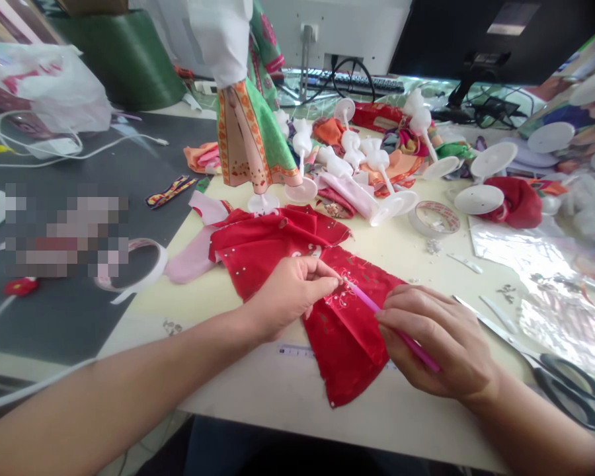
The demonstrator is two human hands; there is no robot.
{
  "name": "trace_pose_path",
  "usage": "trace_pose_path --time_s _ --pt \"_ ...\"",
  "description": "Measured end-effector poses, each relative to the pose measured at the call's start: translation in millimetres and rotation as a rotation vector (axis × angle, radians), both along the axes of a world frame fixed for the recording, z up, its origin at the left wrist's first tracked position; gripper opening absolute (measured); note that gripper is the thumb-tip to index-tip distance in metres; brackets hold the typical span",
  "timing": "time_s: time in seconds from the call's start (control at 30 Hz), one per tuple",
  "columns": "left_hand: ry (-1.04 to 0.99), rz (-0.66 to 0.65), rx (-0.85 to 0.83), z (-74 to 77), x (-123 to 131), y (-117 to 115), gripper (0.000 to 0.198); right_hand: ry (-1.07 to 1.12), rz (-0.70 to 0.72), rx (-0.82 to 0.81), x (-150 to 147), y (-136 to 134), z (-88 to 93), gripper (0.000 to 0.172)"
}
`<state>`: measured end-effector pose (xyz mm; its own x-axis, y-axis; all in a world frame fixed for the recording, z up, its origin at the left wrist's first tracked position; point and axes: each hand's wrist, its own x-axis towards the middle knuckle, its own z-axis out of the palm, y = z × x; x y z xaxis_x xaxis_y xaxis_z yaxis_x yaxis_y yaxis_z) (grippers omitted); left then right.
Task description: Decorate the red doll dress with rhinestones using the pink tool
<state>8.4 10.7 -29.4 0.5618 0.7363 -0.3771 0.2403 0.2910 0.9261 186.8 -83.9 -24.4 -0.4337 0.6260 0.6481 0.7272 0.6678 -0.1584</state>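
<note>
A small red garment (pixel 357 357) lies spread on the pale tabletop, with white dots and a pale floral pattern on it. Over the pattern, my left hand (pixel 290 287) pinches thumb and forefinger together; whatever is between the fingertips is too small to name. My right hand (pixel 436 337) grips a pink pen-like tool (pixel 367 297), whose tip meets the left fingertips. Partly under the garment lies a ruler (pixel 296 351). Behind it stands a doll-size dress (pixel 258 139) in green, peach and orange on a white stand.
Scissors (pixel 540 363) with black handles rest at the right, near clear plastic (pixel 555 291). Tape rolls lie at left (pixel 139 268) and right (pixel 434 219). Several white mannequin stands (pixel 396 203) and fabric pieces crowd the back, before a monitor (pixel 476 39). A white cable (pixel 79 155) crosses the left.
</note>
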Motion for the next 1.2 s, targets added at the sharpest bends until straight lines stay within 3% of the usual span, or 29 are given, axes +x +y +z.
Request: trace_pose_path --time_s 0.53,0.8,1.0,1.2 --pt "0.001 0.001 0.009 0.9 -1 4 0.011 0.021 -0.027 0.005 2 -2 -0.9 0.023" --pt "0.096 -0.121 0.202 13.7 -18 31 0.008 0.084 -0.082 -0.073 0 3 -6.7 0.02" --pt "0.222 -0.282 0.336 8.3 -20 37 0.012 0.086 -0.096 -0.143 -5 5 -17.9 0.018" --pt "0.317 -0.347 0.489 7.5 -20 36 0.015 0.065 -0.089 -0.181 -8 7 -21.0 0.015"
